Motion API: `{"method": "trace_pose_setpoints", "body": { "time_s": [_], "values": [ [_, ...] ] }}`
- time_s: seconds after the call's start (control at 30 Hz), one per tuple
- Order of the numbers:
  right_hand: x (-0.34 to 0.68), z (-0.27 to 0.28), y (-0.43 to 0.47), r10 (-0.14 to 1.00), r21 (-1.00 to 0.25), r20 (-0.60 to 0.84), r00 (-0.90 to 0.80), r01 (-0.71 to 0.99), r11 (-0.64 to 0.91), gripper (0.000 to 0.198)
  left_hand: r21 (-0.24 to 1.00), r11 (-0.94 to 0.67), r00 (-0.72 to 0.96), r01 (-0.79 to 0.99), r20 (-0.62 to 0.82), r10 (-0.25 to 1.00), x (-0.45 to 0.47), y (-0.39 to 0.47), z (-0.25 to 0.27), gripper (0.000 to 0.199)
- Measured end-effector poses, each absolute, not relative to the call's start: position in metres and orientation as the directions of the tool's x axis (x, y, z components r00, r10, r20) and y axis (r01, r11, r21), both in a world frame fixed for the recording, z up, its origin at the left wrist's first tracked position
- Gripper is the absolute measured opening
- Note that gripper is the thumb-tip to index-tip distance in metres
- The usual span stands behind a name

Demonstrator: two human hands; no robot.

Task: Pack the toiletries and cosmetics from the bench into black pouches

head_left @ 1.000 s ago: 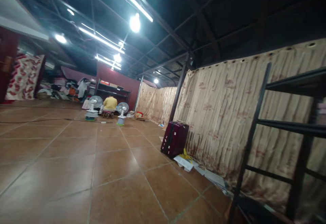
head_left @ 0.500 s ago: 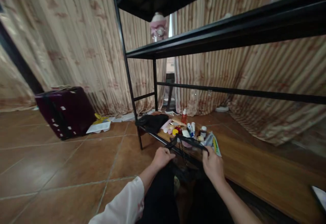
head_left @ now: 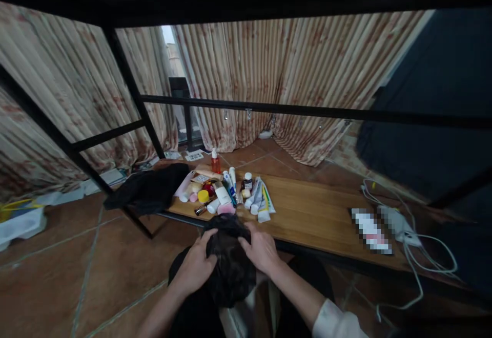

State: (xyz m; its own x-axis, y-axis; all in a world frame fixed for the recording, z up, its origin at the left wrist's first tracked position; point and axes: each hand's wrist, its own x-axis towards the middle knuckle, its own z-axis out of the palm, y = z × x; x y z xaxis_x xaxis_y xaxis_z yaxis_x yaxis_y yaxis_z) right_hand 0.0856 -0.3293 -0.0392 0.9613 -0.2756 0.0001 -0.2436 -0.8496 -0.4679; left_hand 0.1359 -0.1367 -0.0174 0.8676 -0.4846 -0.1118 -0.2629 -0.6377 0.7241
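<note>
Between my knees I hold a thin, crumpled black bag [head_left: 230, 266], with a hand on each side of its rim. On its left edge my left hand [head_left: 198, 262] is closed, thumb toward the middle. The fingers of my right hand [head_left: 262, 248] curl over the far right edge. A pale object shows below the bag, but its kind is hard to make out. Just beyond both hands, on the wooden shelf [head_left: 307, 210], lie a yellow-lidded jar [head_left: 203, 196], several white tubes [head_left: 264, 205], a dark bottle with a white cap [head_left: 247, 181] and an orange pump bottle [head_left: 216, 163].
Black cloth [head_left: 154, 189] drapes over the shelf's left end. To the right are a blurred-out flat item [head_left: 371, 231] and a power strip with white cables [head_left: 400, 225]. A black metal rail [head_left: 269, 106] crosses behind the shelf, before striped curtains [head_left: 246, 66].
My view has turned right and come closer to the shelf. The bag, stretched between my hands before, is now bunched lower, with my hands nearer each other.
</note>
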Motion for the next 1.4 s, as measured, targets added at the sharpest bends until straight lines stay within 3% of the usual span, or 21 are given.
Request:
{"method": "trace_pose_setpoints", "body": {
  "time_s": [0.13,0.23,0.37,0.47,0.57,0.77,0.93,1.1,1.17,1.23,1.33,1.4],
  "values": [
    [0.084,-0.047,-0.342,-0.202,-0.628,0.026,0.979,-0.141,-0.765,0.048,0.679,-0.687,0.831,-0.260,-0.205,-0.517,0.129,-0.156,-0.043,0.061],
    [0.090,-0.049,-0.364,-0.291,-0.701,0.049,0.955,-0.175,-0.691,0.041,0.626,-0.732,0.811,-0.269,-0.262,-0.523,0.125,-0.167,-0.056,0.059],
    [0.111,-0.056,-0.400,-0.537,-0.574,0.092,0.839,-0.396,-0.717,0.034,0.501,-0.824,0.801,-0.264,-0.362,-0.476,0.124,-0.175,-0.062,0.058],
    [0.127,-0.065,-0.416,-0.612,-0.462,0.023,0.790,-0.535,-0.708,0.039,0.447,-0.851,0.803,-0.275,-0.380,-0.459,0.125,-0.179,-0.071,0.055],
    [0.138,-0.074,-0.417,-0.631,-0.466,-0.041,0.775,-0.573,-0.674,0.047,0.429,-0.853,0.803,-0.298,-0.371,-0.467,0.124,-0.183,-0.088,0.052],
    [0.147,-0.088,-0.415,-0.689,-0.749,-0.080,0.720,-0.499,-0.435,0.053,0.433,-0.843,0.769,-0.318,-0.403,-0.497,0.116,-0.195,-0.120,0.052],
    [0.137,-0.088,-0.430,-0.679,-0.876,-0.079,0.730,-0.376,-0.303,0.036,0.459,-0.836,0.777,-0.301,-0.390,-0.494,0.114,-0.199,-0.131,0.060],
    [0.083,-0.066,-0.425,-0.699,-0.943,-0.132,0.703,-0.307,-0.131,0.049,0.461,-0.835,0.796,-0.300,-0.362,-0.486,0.116,-0.198,-0.141,0.063],
    [0.048,-0.055,-0.411,-0.635,-0.975,-0.212,0.743,-0.210,0.079,0.052,0.449,-0.839,0.799,-0.306,-0.357,-0.483,0.116,-0.198,-0.142,0.065],
    [0.013,-0.046,-0.392,-0.540,-0.959,-0.282,0.793,-0.232,0.160,0.051,0.448,-0.837,0.801,-0.314,-0.350,-0.487,0.115,-0.199,-0.141,0.066],
    [-0.029,-0.040,-0.360,-0.407,-0.938,-0.347,0.845,-0.303,0.169,0.043,0.456,-0.840,0.799,-0.295,-0.365,-0.478,0.113,-0.202,-0.139,0.064],
    [-0.046,-0.040,-0.341,-0.347,-0.929,-0.364,0.864,-0.361,0.078,0.036,0.464,-0.836,0.790,-0.294,-0.374,-0.485,0.111,-0.204,-0.138,0.062]
  ]
}}
